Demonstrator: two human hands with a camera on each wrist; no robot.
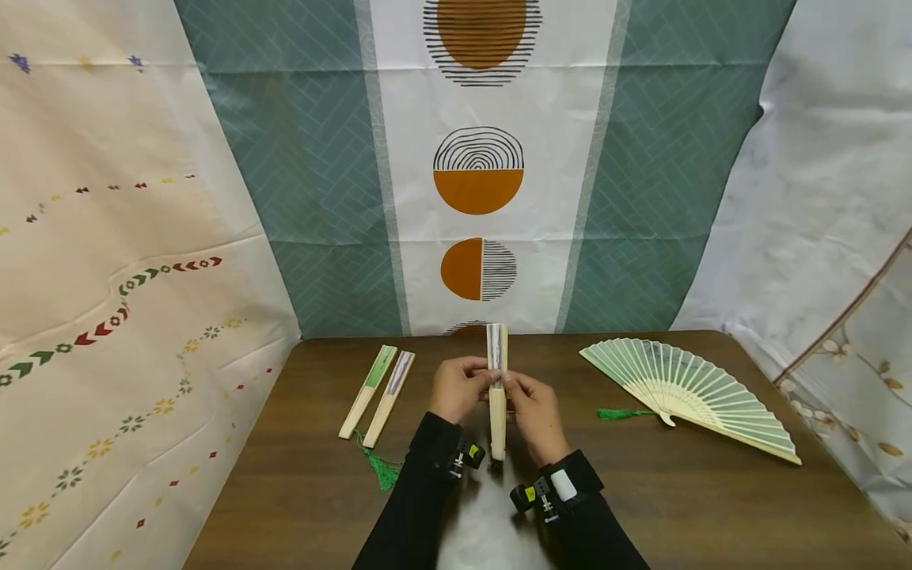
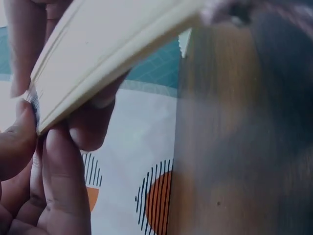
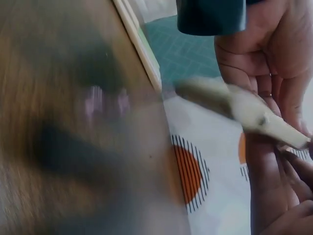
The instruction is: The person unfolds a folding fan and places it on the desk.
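Above the middle of the table, a folded hand fan (image 1: 498,423) stands nearly upright between both hands, its pale ribs at the bottom and a patterned strip at the top. My left hand (image 1: 458,389) pinches it from the left with thumb and fingers. From the right, my right hand (image 1: 539,413) grips the same fan at about mid-height. In the left wrist view the fan (image 2: 107,54) slants across, fingers at its edge. The right wrist view shows the fan's ribbed end (image 3: 249,111), with its lower tip blurred.
Two more folded fans, one green-topped (image 1: 367,392) and one grey-topped (image 1: 389,398), lie at the left with a green tassel (image 1: 385,473). A spread pale-green fan (image 1: 701,388) with its own tassel (image 1: 621,413) lies at the right of the wooden table (image 1: 299,507). Patterned cloths (image 1: 484,198) hang behind.
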